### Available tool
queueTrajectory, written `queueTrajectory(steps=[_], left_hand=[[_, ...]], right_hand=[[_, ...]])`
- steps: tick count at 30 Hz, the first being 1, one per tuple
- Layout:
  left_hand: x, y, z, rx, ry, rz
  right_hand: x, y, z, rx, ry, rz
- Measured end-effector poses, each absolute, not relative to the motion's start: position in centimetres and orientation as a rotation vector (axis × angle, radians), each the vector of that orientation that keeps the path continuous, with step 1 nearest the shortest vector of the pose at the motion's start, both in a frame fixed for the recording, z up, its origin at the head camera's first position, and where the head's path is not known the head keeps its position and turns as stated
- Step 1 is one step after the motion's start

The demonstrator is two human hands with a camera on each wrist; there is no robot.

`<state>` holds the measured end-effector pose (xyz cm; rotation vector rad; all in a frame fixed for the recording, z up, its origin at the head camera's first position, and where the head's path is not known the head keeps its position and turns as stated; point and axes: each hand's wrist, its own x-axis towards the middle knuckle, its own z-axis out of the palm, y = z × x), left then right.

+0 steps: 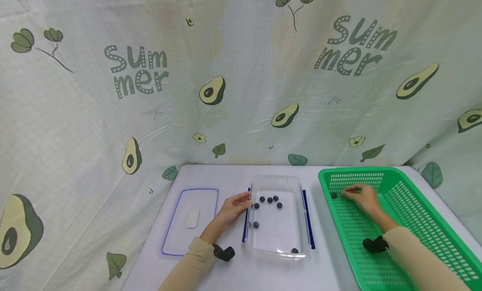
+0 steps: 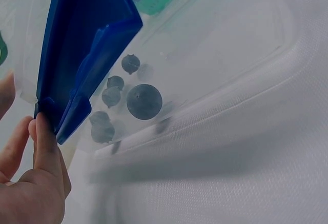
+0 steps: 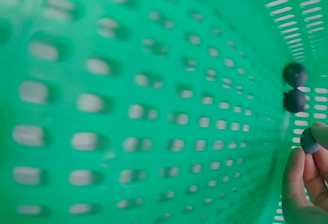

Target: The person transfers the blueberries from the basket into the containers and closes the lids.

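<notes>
In the right wrist view, my right hand [image 3: 307, 183] pinches a dark blueberry [image 3: 309, 141] between thumb and fingertips inside the green basket [image 1: 340, 236]. Two more blueberries [image 3: 294, 101] lie close by at the basket's far end. My left hand [image 1: 233, 208] rests its fingers against the left side of a clear plastic container [image 1: 276, 252], its fingertips by the blue side clip [image 2: 77, 65]. Several blueberries [image 1: 270, 200] lie in that container, mostly toward its far left, and one sits at the near right corner.
A clear lid with a blue rim [image 1: 190, 189] lies flat left of the container, a white rectangle [image 1: 193, 218] on it. Another blue clip [image 1: 308, 220] sticks out on the container's right. Behind the white table [image 1: 226, 274] hangs an avocado-print curtain [image 1: 241, 73].
</notes>
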<state>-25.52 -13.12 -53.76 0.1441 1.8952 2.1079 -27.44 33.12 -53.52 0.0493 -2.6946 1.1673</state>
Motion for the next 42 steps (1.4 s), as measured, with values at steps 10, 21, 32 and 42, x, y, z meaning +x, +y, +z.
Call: queueTrajectory(steps=[10, 21, 32, 42], left_hand=[[-25.6, -13.2, -53.7, 0.155, 1.895, 2.103], [-25.6, -13.1, -53.6, 0.162, 1.906, 2.112], [-25.4, -13.1, -53.5, 0.17, 1.901, 2.107], [-25.3, -13.1, -53.5, 0.163, 1.905, 2.103]], right_hand=[[-27.1, 33.0, -51.5, 0.026, -2.746, 1.147], [-26.3, 32.1, -48.5, 0.088, -2.707, 1.244], [-25.1, 29.7, -45.6, 0.158, -2.687, 1.36], [-24.4, 26.5, -43.3, 0.266, -2.667, 1.531]])
